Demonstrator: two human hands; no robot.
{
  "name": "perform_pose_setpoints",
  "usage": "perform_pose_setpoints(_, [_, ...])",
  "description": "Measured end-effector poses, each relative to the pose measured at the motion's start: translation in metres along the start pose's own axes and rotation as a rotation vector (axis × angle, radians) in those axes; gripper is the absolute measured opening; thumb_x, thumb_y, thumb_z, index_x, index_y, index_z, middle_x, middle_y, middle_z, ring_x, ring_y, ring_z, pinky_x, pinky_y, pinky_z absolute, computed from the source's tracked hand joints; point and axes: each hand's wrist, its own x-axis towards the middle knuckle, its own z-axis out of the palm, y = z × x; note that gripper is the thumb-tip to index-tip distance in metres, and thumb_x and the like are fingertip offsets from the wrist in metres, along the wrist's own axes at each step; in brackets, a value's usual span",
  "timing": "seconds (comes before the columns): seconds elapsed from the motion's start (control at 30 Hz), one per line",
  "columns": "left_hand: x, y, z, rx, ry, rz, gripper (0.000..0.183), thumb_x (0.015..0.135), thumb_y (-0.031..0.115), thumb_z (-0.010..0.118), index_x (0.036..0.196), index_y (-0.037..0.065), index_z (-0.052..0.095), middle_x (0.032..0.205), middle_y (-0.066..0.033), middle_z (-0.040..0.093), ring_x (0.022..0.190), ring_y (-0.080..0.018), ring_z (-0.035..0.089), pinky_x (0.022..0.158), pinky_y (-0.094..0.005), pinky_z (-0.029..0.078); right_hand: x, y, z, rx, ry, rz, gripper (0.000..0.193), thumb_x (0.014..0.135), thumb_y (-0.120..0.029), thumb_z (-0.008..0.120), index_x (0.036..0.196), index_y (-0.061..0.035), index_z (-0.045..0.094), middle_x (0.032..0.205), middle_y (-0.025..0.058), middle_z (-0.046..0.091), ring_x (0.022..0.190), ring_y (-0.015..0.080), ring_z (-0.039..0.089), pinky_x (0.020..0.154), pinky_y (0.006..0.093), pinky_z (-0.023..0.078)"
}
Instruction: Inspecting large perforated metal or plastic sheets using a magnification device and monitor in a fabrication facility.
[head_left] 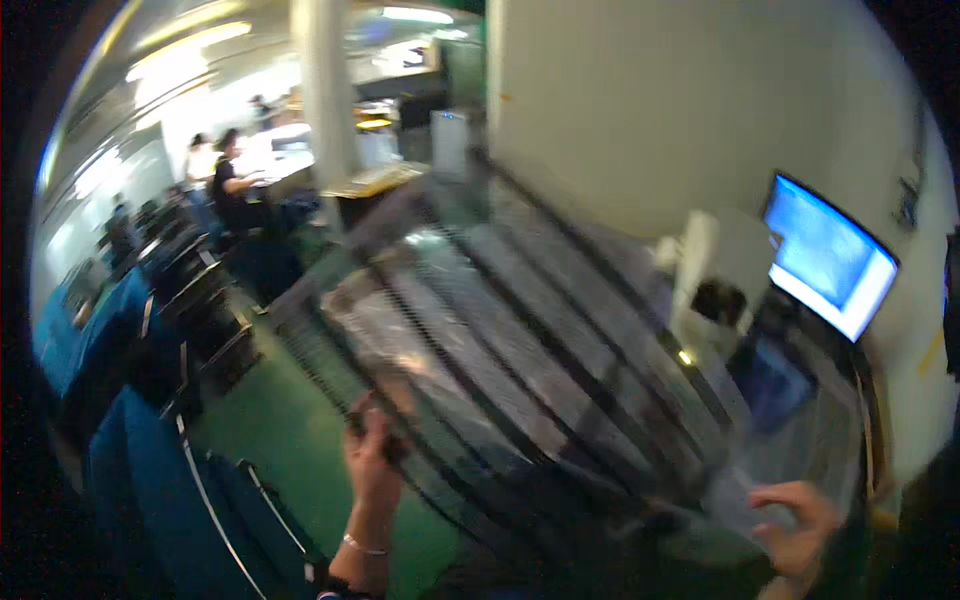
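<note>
A large see-through sheet (480,330) with several dark parallel stripes spans the middle of the view, tilted and smeared by motion. Its near left edge is gripped by my left hand (370,445), with the fingers closed round it. A bracelet circles that wrist. At the lower right, my right hand (797,522) has its thumb and fingers apart in a curve. It is close to the sheet's near right corner, and nothing shows between the fingers.
A lit monitor (832,255) stands at the right by a white microscope-like device (700,275). Blue-covered seats or racks (140,480) line the left, beside green floor (270,430). Other people (230,185) are at a bright bench far left, past a white pillar (325,90).
</note>
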Motion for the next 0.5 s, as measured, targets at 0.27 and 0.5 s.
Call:
perform_pose_setpoints(0.27, [-0.028, -0.061, -0.057, 0.170, 0.093, -0.042, 0.041, 0.089, 0.013, 0.049, 0.128, 0.017, 0.036, 0.102, -0.0028, 0.055, 0.077, -0.0086, 0.052, 0.064, -0.0283, 0.047, -0.085, 0.068, 0.109, 0.389, -0.847, 0.636, 0.069, 0.082, -0.039, 0.058, 0.130, 0.0024, 0.030, 0.109, 0.0222, 0.056, 0.097, 0.0290, 0.058, 0.085, 0.0326, 0.045])
perform_pose_setpoints(0.5, [-0.048, -0.060, -0.056, 0.266, 0.135, -0.102, 0.039, 0.088, 0.017, 0.050, 0.125, 0.008, 0.039, 0.108, -0.0041, 0.052, 0.095, -0.0140, 0.050, 0.078, -0.0310, 0.042, -0.108, 0.045, 0.168, 1.310, -0.275, 0.955, 0.037, 0.085, -0.006, 0.055, 0.118, 0.0026, 0.038, 0.107, 0.0175, 0.057, 0.096, 0.0213, 0.058, 0.082, 0.0322, 0.049])
